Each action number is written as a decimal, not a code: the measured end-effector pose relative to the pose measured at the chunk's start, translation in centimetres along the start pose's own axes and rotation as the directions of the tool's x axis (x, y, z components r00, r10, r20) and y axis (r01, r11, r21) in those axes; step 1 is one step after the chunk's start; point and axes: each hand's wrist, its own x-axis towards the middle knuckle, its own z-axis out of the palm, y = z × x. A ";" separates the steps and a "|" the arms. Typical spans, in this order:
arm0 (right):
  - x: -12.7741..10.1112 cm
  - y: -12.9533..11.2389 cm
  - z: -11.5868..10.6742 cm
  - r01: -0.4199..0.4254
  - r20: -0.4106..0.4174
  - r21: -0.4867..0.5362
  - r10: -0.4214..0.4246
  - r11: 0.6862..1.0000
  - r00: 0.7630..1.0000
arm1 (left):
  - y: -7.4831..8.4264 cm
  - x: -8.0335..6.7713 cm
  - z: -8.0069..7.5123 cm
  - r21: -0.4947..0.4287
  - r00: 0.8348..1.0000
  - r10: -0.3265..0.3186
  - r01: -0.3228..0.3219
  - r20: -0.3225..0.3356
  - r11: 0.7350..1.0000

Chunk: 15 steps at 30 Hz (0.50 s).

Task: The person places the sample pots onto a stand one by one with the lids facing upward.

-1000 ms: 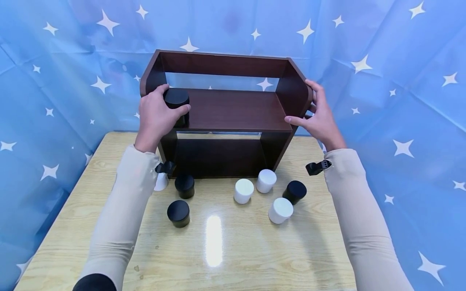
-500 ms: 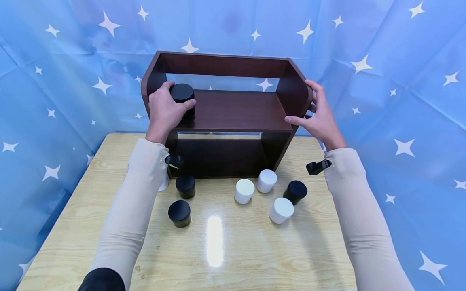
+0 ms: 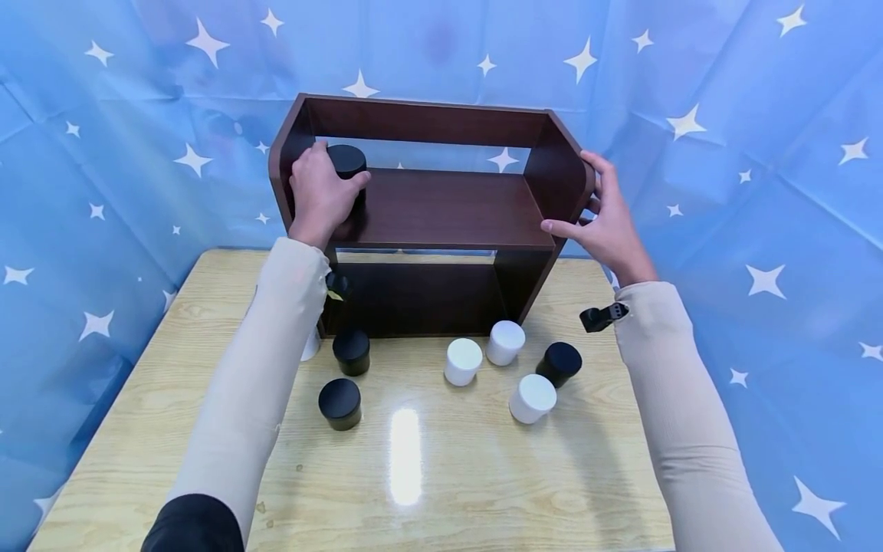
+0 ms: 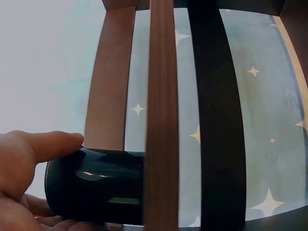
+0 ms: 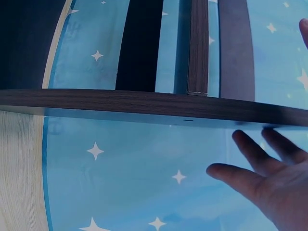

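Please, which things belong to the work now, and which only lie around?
Seemingly in use:
black jar in the left hand
shelf, right hand at its side

Apparently just lying about:
three black jars on the table
three white jars
partly hidden white thing

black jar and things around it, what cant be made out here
Head view: lower part of the black jar, behind the left hand.
Head view: most of a white item, behind the left sleeve.
Left wrist view: jar's base, behind the shelf board.
Right wrist view: right thumb, cut off by the edge.

Jars (image 3: 463, 362) stand on the table (image 3: 497, 483) before the shelf (image 3: 448, 207), another jar (image 3: 348, 159) inside it, left
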 end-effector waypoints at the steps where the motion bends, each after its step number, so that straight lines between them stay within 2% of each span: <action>1: 0.0 0.0 0.0 0.000 -0.001 0.001 0.000 1.000 1.000 | 0.0 0.2 0.1 0.002 1.000 -0.009 0.009 0.002 1.000; 15: -0.3 -0.3 -0.1 -0.011 0.003 0.013 0.011 1.000 1.000 | 0.2 2.1 1.0 0.010 0.999 -0.053 0.053 -0.014 0.999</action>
